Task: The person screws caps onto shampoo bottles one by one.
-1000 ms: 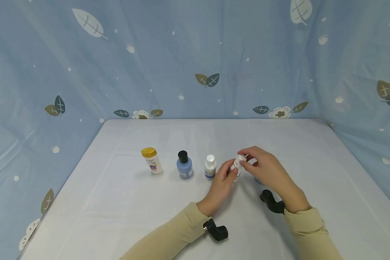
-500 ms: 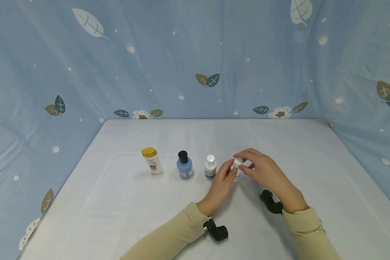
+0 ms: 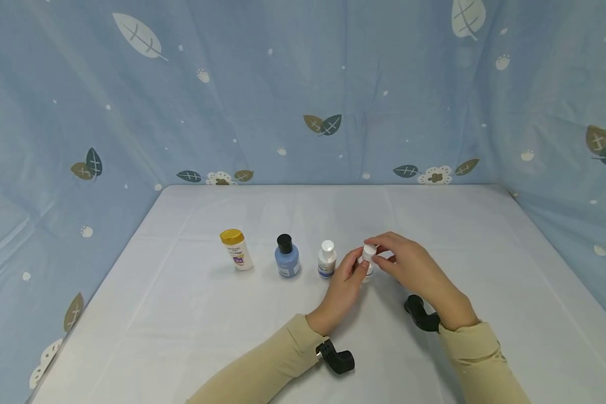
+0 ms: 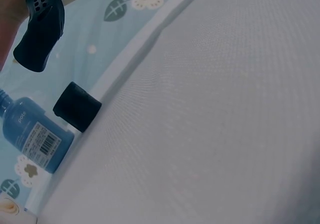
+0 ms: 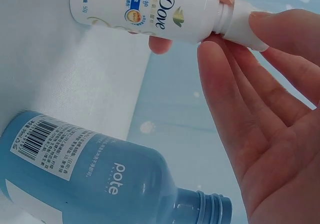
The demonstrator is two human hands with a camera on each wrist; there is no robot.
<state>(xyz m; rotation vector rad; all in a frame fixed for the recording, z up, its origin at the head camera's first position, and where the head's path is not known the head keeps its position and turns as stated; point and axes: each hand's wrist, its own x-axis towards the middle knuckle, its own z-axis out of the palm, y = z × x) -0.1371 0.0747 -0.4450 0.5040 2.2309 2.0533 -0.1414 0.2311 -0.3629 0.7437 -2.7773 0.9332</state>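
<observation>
In the head view my left hand (image 3: 340, 286) holds a small white Dove bottle (image 5: 145, 6) upright on the table. My right hand (image 3: 409, 264) pinches its white cap (image 5: 241, 26) between thumb and fingers, at the bottle's neck. A strip of the neck shows below the cap in the right wrist view. Close by stands a blue "pote" bottle (image 5: 90, 164) with a bare threaded neck; the right hand hides it in the head view. Beside it in the left wrist view is a black cap (image 4: 77, 106) on the table.
Left of the hands stand a white-capped bottle (image 3: 326, 261), a blue bottle (image 3: 287, 261) with a black cap, and a white bottle (image 3: 238, 253) with a yellow lid. The white table (image 3: 207, 336) meets a blue leaf-print curtain (image 3: 283, 84) behind.
My right hand has moved slightly left, bringing the tilted white cap over the Dove bottle's neck. A blue bottle's base, visible earlier below that hand, is now hidden. The left hand stays in place.
</observation>
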